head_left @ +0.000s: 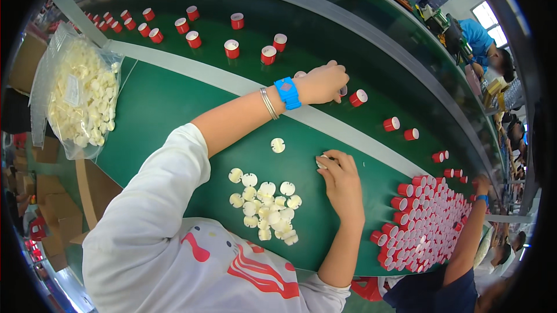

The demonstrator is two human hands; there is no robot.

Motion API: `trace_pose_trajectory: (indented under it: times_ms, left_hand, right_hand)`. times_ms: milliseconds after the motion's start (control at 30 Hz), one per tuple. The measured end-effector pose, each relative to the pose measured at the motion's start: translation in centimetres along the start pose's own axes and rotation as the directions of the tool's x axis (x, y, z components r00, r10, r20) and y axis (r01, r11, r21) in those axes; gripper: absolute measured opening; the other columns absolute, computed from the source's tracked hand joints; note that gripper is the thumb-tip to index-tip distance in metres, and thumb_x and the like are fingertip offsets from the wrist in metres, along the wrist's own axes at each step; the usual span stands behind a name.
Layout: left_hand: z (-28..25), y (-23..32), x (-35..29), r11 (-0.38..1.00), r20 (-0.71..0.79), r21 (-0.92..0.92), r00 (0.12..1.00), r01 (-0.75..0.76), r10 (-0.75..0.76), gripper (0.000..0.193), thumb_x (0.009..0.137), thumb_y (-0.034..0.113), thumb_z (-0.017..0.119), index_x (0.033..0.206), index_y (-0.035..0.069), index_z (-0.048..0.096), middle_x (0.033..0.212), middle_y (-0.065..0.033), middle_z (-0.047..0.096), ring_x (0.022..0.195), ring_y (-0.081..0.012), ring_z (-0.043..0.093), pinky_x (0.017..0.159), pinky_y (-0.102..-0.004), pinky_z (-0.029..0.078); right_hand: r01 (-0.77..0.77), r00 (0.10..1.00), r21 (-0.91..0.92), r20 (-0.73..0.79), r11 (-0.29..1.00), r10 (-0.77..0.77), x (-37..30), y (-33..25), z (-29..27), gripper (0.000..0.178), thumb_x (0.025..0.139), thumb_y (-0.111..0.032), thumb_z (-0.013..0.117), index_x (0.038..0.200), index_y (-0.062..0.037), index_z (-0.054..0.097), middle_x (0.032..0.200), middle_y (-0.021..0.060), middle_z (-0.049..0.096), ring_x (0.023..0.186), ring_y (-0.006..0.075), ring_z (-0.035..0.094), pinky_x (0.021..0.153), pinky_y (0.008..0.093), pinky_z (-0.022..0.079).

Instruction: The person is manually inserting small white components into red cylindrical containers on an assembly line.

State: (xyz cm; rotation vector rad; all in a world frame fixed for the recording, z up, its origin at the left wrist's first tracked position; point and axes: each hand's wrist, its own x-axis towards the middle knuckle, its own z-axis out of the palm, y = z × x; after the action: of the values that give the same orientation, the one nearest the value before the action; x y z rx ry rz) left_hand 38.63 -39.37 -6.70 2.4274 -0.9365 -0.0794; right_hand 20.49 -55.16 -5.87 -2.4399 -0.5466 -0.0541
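My left hand (325, 83), with a blue band at its wrist, reaches over the dark green conveyor belt. Its fingers are closed round a small red cup (344, 90), of which only a pale part shows between them. Another cup (300, 74) peeks out behind the wrist. Above the green tabletop, my right hand (343, 184) pinches a cream-white disc (322, 162) between thumb and fingers. A loose notched disc (278, 145) lies between my arms. Closer to my body is a heap of similar discs (270, 211).
Red cups with white insides (232, 49) stand scattered along the belt. At right, many cups (426, 226) are massed on the table, beside a co-worker's arm (469, 237). A clear bag of discs (81, 92) sits at the left edge. A pale rail (191, 69) divides table from belt.
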Motion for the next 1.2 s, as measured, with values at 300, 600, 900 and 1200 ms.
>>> trace_pose_trajectory:
  times_ms: [300,600,900,1200]
  left_hand:
    - [1.3,4.0,-2.9,0.625,0.019,-0.78,0.998,-0.017,0.052,0.033,0.088,0.021,0.061,0.117,0.007,0.054,0.102,-0.0107,0.052,0.087,-0.0159,0.056,0.08,-0.0283,0.046]
    - [3.6,5.6,-4.5,0.761,-0.091,-0.614,0.976,-0.209,0.195,0.033,0.079,0.008,0.067,0.11,0.001,0.058,0.098,-0.0127,0.062,0.081,-0.0238,0.063,0.075,-0.032,0.051]
    - [4.4,6.1,-4.9,0.797,-0.164,-0.537,0.961,-0.277,0.224,0.028,0.078,0.006,0.068,0.103,0.001,0.059,0.101,-0.0128,0.059,0.086,-0.0274,0.061,0.075,-0.0344,0.051]
    - [4.3,6.3,-5.0,0.775,-0.195,-0.511,0.929,-0.371,0.316,0.019,0.081,0.004,0.06,0.099,0.001,0.059,0.099,-0.0124,0.061,0.095,-0.0311,0.057,0.082,-0.038,0.047]
  right_hand:
    - [-0.288,0.865,0.435,-0.264,0.853,0.426,0.1,0.8,-0.5,0.015,0.09,-0.005,0.057,0.103,0.0018,0.056,0.084,0.0114,0.065,0.071,0.0161,0.063,0.067,0.0269,0.051]
    - [-0.254,0.725,0.847,-0.153,0.467,0.672,0.0,1.7,-2.2,0.015,0.085,-0.008,0.066,0.094,0.0026,0.061,0.086,0.0086,0.065,0.07,0.0106,0.059,0.063,0.021,0.047]
    - [-0.177,0.639,0.822,-0.323,0.542,0.698,0.0,2.4,0.4,0.014,0.083,-0.011,0.07,0.085,0.0022,0.066,0.101,0.0064,0.058,0.084,0.0095,0.053,0.07,0.0217,0.041]
    - [-0.32,0.695,0.737,-0.245,0.595,0.676,0.7,1.4,-0.4,0.022,0.086,-0.015,0.066,0.094,0.006,0.063,0.079,0.0078,0.065,0.062,0.0105,0.06,0.055,0.0213,0.045]
